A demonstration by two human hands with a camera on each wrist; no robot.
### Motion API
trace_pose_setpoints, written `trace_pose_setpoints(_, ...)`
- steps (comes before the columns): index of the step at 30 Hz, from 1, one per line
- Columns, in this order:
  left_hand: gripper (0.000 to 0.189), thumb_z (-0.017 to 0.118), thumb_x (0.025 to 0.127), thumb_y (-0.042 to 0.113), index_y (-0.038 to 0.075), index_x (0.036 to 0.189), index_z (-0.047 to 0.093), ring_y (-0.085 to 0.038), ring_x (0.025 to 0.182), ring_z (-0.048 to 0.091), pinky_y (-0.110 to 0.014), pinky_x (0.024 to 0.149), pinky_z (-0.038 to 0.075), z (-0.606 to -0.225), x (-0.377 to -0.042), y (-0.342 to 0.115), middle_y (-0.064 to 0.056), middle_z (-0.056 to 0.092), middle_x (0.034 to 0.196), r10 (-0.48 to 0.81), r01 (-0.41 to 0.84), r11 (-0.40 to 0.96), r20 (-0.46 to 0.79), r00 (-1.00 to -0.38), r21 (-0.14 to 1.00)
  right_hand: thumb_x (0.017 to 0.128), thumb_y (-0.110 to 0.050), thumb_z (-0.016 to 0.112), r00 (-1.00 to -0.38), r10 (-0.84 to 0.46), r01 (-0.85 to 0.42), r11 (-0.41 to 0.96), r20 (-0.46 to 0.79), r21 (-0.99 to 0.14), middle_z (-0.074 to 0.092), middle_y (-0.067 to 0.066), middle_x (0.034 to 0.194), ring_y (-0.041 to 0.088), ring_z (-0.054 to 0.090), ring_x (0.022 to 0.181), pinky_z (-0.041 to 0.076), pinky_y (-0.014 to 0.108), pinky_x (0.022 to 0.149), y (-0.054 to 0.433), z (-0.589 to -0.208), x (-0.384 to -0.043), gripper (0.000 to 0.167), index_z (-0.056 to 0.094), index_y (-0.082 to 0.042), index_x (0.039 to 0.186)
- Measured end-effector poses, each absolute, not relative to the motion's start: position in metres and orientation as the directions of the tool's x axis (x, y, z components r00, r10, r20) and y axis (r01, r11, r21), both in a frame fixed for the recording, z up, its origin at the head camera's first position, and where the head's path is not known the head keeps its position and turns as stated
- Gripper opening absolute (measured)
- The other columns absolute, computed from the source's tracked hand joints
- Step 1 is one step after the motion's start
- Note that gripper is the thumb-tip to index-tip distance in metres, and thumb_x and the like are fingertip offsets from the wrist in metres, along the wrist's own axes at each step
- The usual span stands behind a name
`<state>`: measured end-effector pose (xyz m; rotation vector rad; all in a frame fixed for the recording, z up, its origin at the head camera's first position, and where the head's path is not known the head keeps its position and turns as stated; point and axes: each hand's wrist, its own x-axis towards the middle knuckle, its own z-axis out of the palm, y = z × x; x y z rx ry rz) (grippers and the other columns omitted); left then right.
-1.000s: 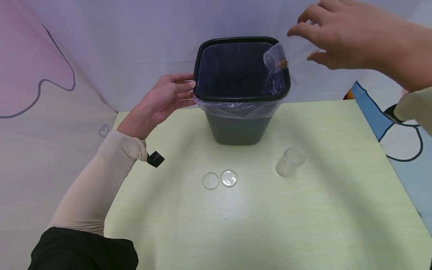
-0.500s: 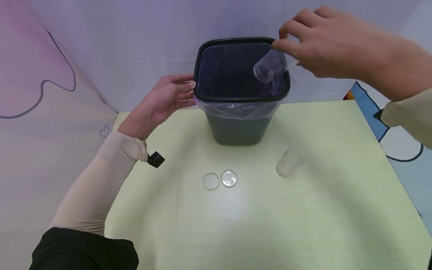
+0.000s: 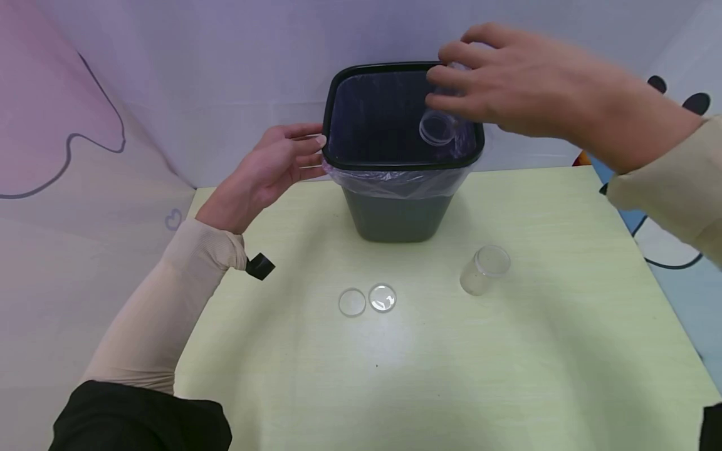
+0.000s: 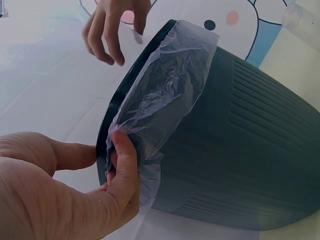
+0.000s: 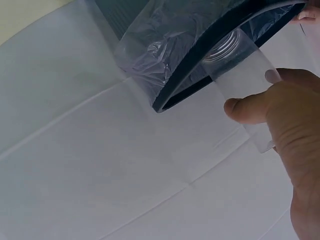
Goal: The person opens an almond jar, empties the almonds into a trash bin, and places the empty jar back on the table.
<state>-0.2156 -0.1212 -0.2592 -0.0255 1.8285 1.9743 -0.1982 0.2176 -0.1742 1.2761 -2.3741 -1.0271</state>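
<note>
A dark green trash bin (image 3: 397,216) with a thin plastic bag (image 3: 403,183) folded over its black rim stands at the back of the table. My left hand (image 3: 273,160) grips its left rim; in the left wrist view the thumb is inside and the fingers (image 4: 125,165) curl against the bag outside. My right hand (image 3: 519,88) holds a clear plastic jar (image 5: 245,80) by its base end. That jar tilts mouth down, its threaded opening within the bin's mouth. A tiny bit of the left hand (image 5: 307,14) shows at the right wrist view's corner.
A second clear jar (image 3: 485,270) stands upright on the table (image 3: 507,363), right of the bin. Two round clear lids (image 3: 352,302) lie side by side in front of the bin. A pale cloth backdrop (image 3: 225,75) hangs behind.
My right hand has moved left and slightly down, bringing the jar farther over the bin with its mouth turned more downward. Brown bits seen in the jar earlier no longer show. The left hand has stayed put.
</note>
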Motion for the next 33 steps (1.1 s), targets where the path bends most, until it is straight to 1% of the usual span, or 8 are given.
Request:
trace_pose_setpoints(5,0.053,0.055,0.107,0.010,0.007,0.158,0.041,-0.016,0.092,0.061,-0.025,0.085,0.058,-0.260,-0.217,-0.121,-0.004,0.062,0.120,0.307,-0.328,-0.024,-0.305,-0.901,0.944,0.070,0.010,0.089,-0.568,-0.812,-0.641,0.332,-0.137,0.693,0.037,0.029,0.160,0.050,0.033,0.148,0.026,0.062,0.126,0.209,-0.176,-0.198,0.099,0.042,-0.007,0.156)
trace_pose_setpoints(9,0.053,0.054,0.107,0.010,0.007,0.159,0.040,-0.015,0.092,0.062,-0.025,0.086,0.058,-0.260,-0.216,-0.120,-0.004,0.062,0.121,0.310,-0.329,-0.022,-0.307,-0.900,0.944,0.071,0.010,0.090,-0.518,-0.833,-0.664,0.248,-0.195,0.706,0.041,0.027,0.159,0.047,0.036,0.148,0.026,0.059,0.127,0.205,-0.178,-0.196,0.096,0.045,-0.006,0.154)
trace_pose_setpoints(12,0.054,0.054,0.107,0.010,0.008,0.159,0.040,-0.015,0.092,0.062,-0.025,0.087,0.058,-0.259,-0.216,-0.120,-0.004,0.062,0.123,0.313,-0.331,-0.021,-0.308,-0.899,0.943,0.069,0.009,0.092,-0.483,-0.854,-0.660,0.209,-0.193,0.722,0.045,0.026,0.155,0.045,0.037,0.147,0.026,0.058,0.128,0.204,-0.177,-0.195,0.093,0.049,-0.005,0.150)
trace_pose_setpoints(16,0.053,0.055,0.107,0.009,0.008,0.159,0.041,-0.015,0.091,0.061,-0.025,0.086,0.058,-0.259,-0.217,-0.119,-0.004,0.063,0.122,0.312,-0.333,-0.031,-0.308,-0.899,0.942,0.065,0.007,0.095,-0.496,-0.852,-0.607,0.203,-0.167,0.768,0.044,0.028,0.154,0.046,0.035,0.147,0.022,0.060,0.129,0.202,-0.174,-0.194,0.094,0.050,-0.004,0.147)
trace_pose_setpoints(19,0.054,0.055,0.107,0.010,0.008,0.159,0.041,-0.015,0.091,0.061,-0.025,0.086,0.058,-0.260,-0.217,-0.120,-0.003,0.062,0.121,0.312,-0.331,-0.023,-0.308,-0.899,0.943,0.067,0.006,0.094,-0.492,-0.846,-0.565,0.132,-0.205,0.814,0.043,0.026,0.156,0.043,0.034,0.147,0.022,0.059,0.129,0.198,-0.176,-0.192,0.092,0.050,-0.003,0.146)
trace_pose_setpoints(25,0.053,0.055,0.107,0.010,0.008,0.159,0.041,-0.015,0.092,0.061,-0.026,0.090,0.057,-0.262,-0.218,-0.120,-0.004,0.061,0.121,0.311,-0.326,-0.020,-0.304,-0.900,0.945,0.073,0.008,0.090,-0.397,-0.878,-0.504,-0.037,-0.269,0.863,0.048,0.020,0.152,0.036,0.038,0.143,0.030,0.054,0.125,0.197,-0.186,-0.189,0.076,0.056,-0.002,0.140)
trace_pose_setpoints(29,0.053,0.054,0.107,0.009,0.007,0.158,0.041,-0.016,0.090,0.060,-0.025,0.084,0.059,-0.262,-0.219,-0.120,-0.004,0.061,0.120,0.305,-0.329,-0.034,-0.304,-0.903,0.944,0.071,0.006,0.092,-0.395,-0.891,-0.511,0.012,-0.222,0.859,0.049,0.020,0.151,0.036,0.039,0.142,0.031,0.054,0.125,0.198,-0.184,-0.190,0.077,0.056,-0.001,0.139)
trace_pose_setpoints(33,0.053,0.055,0.107,0.008,0.007,0.158,0.042,-0.017,0.090,0.060,-0.024,0.082,0.059,-0.262,-0.220,-0.120,-0.005,0.061,0.120,0.302,-0.335,-0.047,-0.306,-0.903,0.941,0.068,0.008,0.092,-0.460,-0.881,-0.565,0.199,-0.106,0.801,0.046,0.025,0.151,0.041,0.038,0.144,0.029,0.057,0.126,0.200,-0.179,-0.193,0.083,0.054,-0.001,0.142)
